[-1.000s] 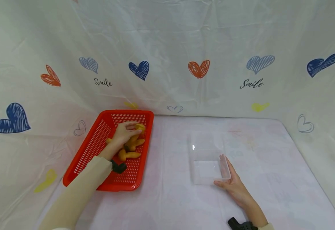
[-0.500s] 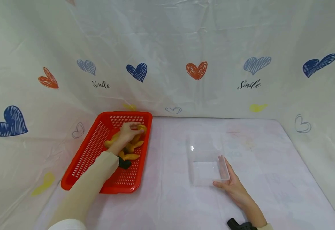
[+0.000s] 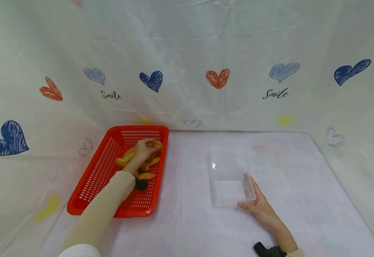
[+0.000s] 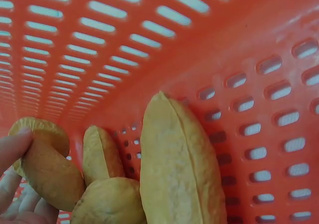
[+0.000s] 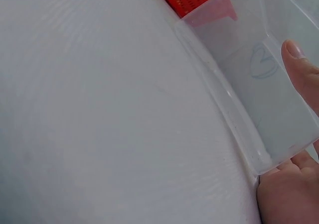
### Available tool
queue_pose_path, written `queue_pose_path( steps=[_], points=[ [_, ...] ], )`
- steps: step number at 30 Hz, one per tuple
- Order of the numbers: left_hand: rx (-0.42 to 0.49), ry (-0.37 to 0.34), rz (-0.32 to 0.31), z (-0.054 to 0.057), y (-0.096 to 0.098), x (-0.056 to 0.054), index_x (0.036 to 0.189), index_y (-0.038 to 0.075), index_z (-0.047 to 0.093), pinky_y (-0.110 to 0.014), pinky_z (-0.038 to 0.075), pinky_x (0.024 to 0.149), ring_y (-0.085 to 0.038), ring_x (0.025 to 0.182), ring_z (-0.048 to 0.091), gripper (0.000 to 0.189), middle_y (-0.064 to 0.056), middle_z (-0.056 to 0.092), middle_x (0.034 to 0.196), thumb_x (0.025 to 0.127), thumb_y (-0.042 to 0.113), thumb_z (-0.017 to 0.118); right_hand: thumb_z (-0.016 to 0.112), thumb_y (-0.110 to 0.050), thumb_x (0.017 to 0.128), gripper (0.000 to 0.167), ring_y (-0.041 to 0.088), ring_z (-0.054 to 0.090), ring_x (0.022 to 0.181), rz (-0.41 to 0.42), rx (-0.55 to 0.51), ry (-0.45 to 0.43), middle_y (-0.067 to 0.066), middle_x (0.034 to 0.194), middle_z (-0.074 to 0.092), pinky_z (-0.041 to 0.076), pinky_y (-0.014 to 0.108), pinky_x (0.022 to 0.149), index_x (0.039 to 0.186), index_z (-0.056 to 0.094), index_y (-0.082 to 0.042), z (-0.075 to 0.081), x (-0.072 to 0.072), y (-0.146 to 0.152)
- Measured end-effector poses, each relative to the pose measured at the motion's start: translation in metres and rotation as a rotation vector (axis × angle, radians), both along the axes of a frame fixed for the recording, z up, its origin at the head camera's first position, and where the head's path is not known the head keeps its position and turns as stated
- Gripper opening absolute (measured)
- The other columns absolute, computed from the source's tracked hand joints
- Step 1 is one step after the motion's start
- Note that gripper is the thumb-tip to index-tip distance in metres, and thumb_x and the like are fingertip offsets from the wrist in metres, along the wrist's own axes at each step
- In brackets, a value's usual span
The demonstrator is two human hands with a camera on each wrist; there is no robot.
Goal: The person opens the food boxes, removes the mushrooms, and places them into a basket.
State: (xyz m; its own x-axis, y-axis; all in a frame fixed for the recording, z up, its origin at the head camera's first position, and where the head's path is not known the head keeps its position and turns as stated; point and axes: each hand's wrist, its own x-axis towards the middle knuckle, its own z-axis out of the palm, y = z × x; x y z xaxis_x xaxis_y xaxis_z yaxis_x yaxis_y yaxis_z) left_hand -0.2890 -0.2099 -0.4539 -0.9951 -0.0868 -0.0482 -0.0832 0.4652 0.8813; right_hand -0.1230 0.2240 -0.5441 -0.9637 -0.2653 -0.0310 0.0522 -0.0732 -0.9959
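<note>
In the head view my left hand (image 3: 143, 150) is down in the red plastic basket (image 3: 93, 175). Its thumb and fingers pinch a yellow-brown mushroom (image 4: 52, 171), with the thumb on the cap in the left wrist view. Several more mushrooms lie around it, among them a long one (image 4: 177, 159) with a seam and a rounded one (image 4: 109, 204). My right hand (image 3: 261, 210) grips the right side of a clear plastic box (image 3: 230, 189) on the table, thumb over the near rim. Nothing shows inside the box. The tips of some left fingers are hidden behind the mushroom.
A white table (image 3: 187, 228) carries both containers, the basket left and the box right of the middle. Behind and at the sides hangs a white sheet (image 3: 187, 46) printed with hearts. A dark strap device (image 3: 270, 250) sits on the right wrist.
My left hand stays at the mushroom near the basket's far right side, its wrist shifted slightly right and forward. The whole head view has drifted a little. My right hand and the box hold still.
</note>
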Motion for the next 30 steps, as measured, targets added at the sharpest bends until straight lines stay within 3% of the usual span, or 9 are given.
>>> queue_pose_path(
  steps=[4, 7, 11, 18, 24, 26, 30],
  points=[
    [-0.004, 0.007, -0.02, -0.004, -0.005, 0.001, 0.132, -0.009, 0.059, -0.048, 0.044, 0.105, -0.042, 0.124, 0.053, 0.043, -0.029, 0.056, 0.134, 0.093, 0.004, 0.071, 0.075, 0.007, 0.083, 0.11, -0.004, 0.033, 0.133, 0.001, -0.002, 0.003, 0.01, 0.166, -0.004, 0.038, 0.013, 0.101, 0.162, 0.007, -0.03, -0.004, 0.0, -0.003],
    [-0.007, 0.009, -0.047, -0.007, -0.009, 0.001, 0.132, -0.012, 0.056, -0.048, 0.043, 0.105, -0.042, 0.125, 0.053, 0.043, -0.03, 0.055, 0.135, 0.093, 0.001, 0.069, 0.075, 0.007, 0.082, 0.111, -0.006, 0.029, 0.136, 0.002, -0.004, 0.013, 0.01, 0.166, -0.003, 0.035, 0.012, 0.103, 0.162, 0.006, -0.028, -0.007, 0.001, -0.004],
    [-0.028, 0.046, -0.065, -0.005, -0.011, 0.001, 0.131, -0.013, 0.057, -0.049, 0.045, 0.103, -0.043, 0.122, 0.055, 0.043, -0.03, 0.056, 0.133, 0.092, 0.0, 0.07, 0.073, 0.009, 0.083, 0.111, 0.004, 0.036, 0.135, 0.014, -0.017, 0.022, 0.01, 0.166, -0.003, 0.042, 0.018, 0.101, 0.162, 0.006, -0.029, -0.006, 0.001, -0.006],
    [-0.059, 0.077, -0.136, 0.004, -0.012, 0.001, 0.132, -0.013, 0.056, -0.05, 0.045, 0.103, -0.045, 0.122, 0.055, 0.044, -0.031, 0.056, 0.133, 0.092, 0.0, 0.07, 0.075, 0.009, 0.081, 0.111, 0.007, 0.037, 0.133, -0.008, 0.006, 0.036, 0.01, 0.166, -0.001, 0.045, 0.019, 0.098, 0.162, 0.008, -0.027, -0.002, 0.0, -0.005],
    [-0.047, 0.05, -0.151, 0.007, -0.013, 0.01, 0.135, -0.008, 0.055, -0.049, 0.045, 0.104, -0.042, 0.123, 0.055, 0.044, -0.025, 0.057, 0.134, 0.096, 0.01, 0.067, 0.078, 0.006, 0.08, 0.109, 0.008, 0.044, 0.125, -0.055, 0.088, 0.026, 0.012, 0.164, 0.008, 0.05, 0.021, 0.092, 0.161, 0.012, -0.025, -0.002, 0.006, 0.0],
    [-0.036, 0.039, -0.167, 0.008, -0.014, 0.014, 0.136, -0.008, 0.054, -0.049, 0.044, 0.104, -0.041, 0.124, 0.053, 0.045, -0.024, 0.056, 0.135, 0.098, 0.013, 0.065, 0.078, 0.007, 0.079, 0.108, 0.009, 0.048, 0.122, -0.066, 0.089, 0.021, 0.014, 0.163, 0.012, 0.052, 0.023, 0.089, 0.161, 0.013, -0.021, -0.002, 0.008, 0.002],
    [-0.079, 0.082, -0.177, 0.01, -0.017, 0.014, 0.135, -0.009, 0.055, -0.049, 0.045, 0.104, -0.04, 0.126, 0.053, 0.043, -0.025, 0.057, 0.136, 0.101, 0.015, 0.062, 0.078, 0.012, 0.077, 0.107, 0.013, 0.053, 0.118, -0.063, 0.063, 0.049, 0.02, 0.157, 0.019, 0.056, 0.028, 0.085, 0.159, 0.014, -0.014, -0.001, 0.009, 0.004]
  ],
)
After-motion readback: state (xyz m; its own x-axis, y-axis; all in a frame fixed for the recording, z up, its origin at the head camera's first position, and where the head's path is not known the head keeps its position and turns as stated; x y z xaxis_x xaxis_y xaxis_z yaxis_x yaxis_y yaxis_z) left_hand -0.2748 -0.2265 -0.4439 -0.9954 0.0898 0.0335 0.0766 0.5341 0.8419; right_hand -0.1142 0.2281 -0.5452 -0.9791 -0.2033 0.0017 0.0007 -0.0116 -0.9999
